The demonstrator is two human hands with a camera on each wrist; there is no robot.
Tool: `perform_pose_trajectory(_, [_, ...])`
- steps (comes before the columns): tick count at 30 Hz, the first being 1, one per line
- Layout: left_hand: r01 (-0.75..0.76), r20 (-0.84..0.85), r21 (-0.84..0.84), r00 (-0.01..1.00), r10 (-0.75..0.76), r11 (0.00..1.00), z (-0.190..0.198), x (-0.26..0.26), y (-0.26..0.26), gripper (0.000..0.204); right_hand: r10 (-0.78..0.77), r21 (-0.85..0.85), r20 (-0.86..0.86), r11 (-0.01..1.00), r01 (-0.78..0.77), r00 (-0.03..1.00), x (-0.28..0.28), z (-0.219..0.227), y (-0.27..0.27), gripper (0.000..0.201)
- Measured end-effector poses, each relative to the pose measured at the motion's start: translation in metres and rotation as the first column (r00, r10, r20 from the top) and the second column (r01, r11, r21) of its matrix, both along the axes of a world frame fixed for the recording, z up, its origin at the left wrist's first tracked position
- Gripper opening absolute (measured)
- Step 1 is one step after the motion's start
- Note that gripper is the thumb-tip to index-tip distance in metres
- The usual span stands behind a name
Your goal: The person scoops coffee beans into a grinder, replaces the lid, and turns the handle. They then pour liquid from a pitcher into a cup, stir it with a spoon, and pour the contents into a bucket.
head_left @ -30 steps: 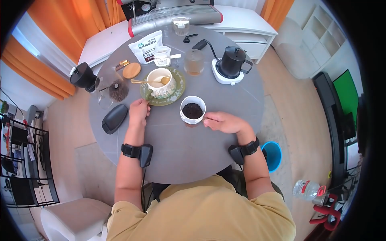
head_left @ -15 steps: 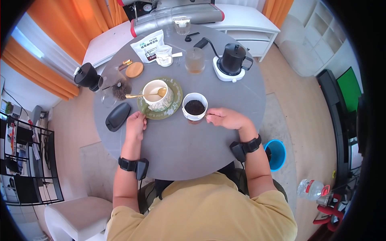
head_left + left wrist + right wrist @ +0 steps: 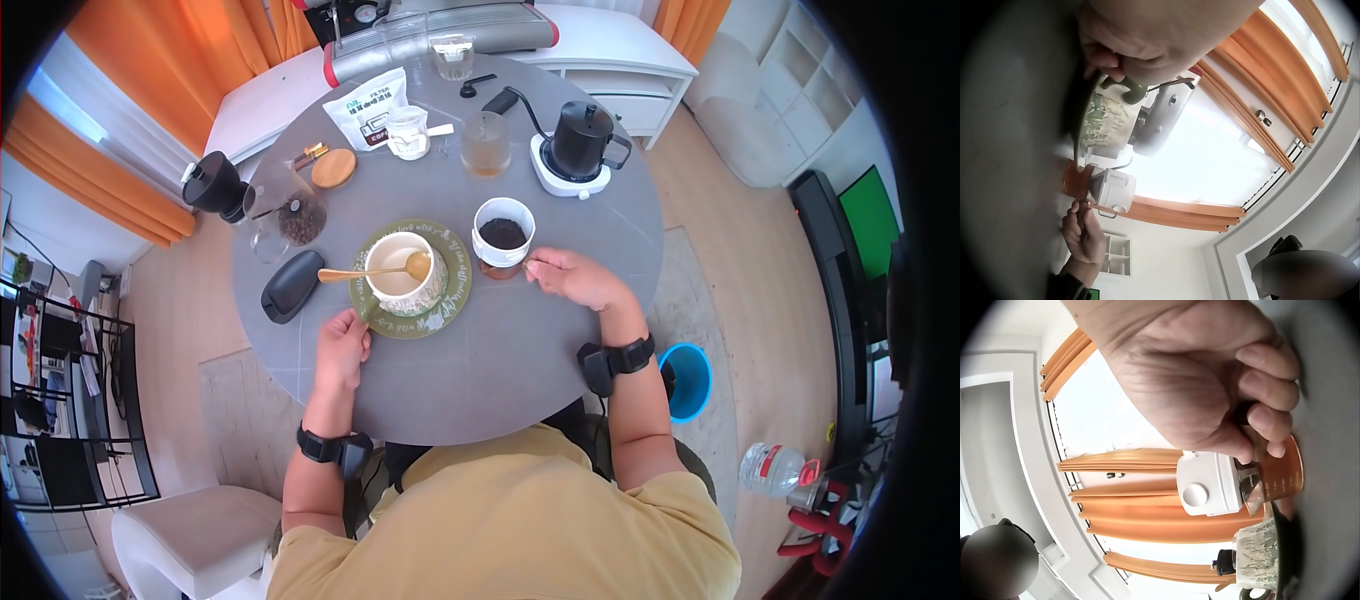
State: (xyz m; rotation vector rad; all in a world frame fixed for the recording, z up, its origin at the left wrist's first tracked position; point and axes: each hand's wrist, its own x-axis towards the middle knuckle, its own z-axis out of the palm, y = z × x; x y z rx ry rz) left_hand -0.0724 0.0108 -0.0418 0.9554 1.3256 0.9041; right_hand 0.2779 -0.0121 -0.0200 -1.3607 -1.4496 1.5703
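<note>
In the head view my left hand (image 3: 343, 348) pinches the near-left rim of a green saucer (image 3: 457, 285). A patterned cup (image 3: 425, 297) with a green handle stands on it, a gold spoon (image 3: 418, 265) lying across its mouth. To the right, my right hand (image 3: 577, 278) pinches the handle of a glass server (image 3: 1285, 469) holding brown liquid, its fingers curled in the right wrist view. On top of the server sits a white drip filter bag (image 3: 503, 211) with dark coffee grounds (image 3: 502, 234) inside. Saucer and server stand close together on the table.
A black kettle (image 3: 580, 145) stands on a white base at the back right. Behind are a glass (image 3: 486, 145), a white filter packet (image 3: 365, 108) and a wooden lid (image 3: 334, 168). To the left are a bean jar (image 3: 300, 217), a black case (image 3: 293, 287) and a grinder (image 3: 213, 185).
The saucer with the cup has slid toward me and slightly right in my left hand. My right hand has shifted the server with its filter away from me and to the right.
</note>
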Motion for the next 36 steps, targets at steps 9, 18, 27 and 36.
perform_pose_trajectory(9, [0.092, 0.029, -0.041, 0.995, -0.09, 0.995, 0.004, 0.004, -0.032, 0.017, -0.071, -0.035, -0.022, 0.997, 0.07, 0.997, 0.0, 0.003, 0.001, 0.023])
perform_pose_trajectory(18, [0.146, -0.024, -0.08, 0.989, -0.148, 0.986, 0.014, 0.009, -0.046, 0.018, -0.087, -0.041, 0.001, 0.995, 0.087, 0.996, -0.001, 0.003, 0.002, 0.023])
perform_pose_trajectory(27, [0.393, -0.683, 0.087, 0.693, -0.233, 0.915, 0.051, -0.028, -0.017, 0.021, -0.121, -0.025, -0.023, 0.992, 0.12, 0.992, -0.002, 0.005, 0.001, 0.024])
perform_pose_trajectory(36, [0.486, -0.692, 0.654, 0.695, 0.198, 0.58, 0.14, 0.052, 0.001, 0.045, -0.157, 0.133, -0.016, 0.978, 0.158, 0.987, -0.013, 0.032, 0.004, 0.022])
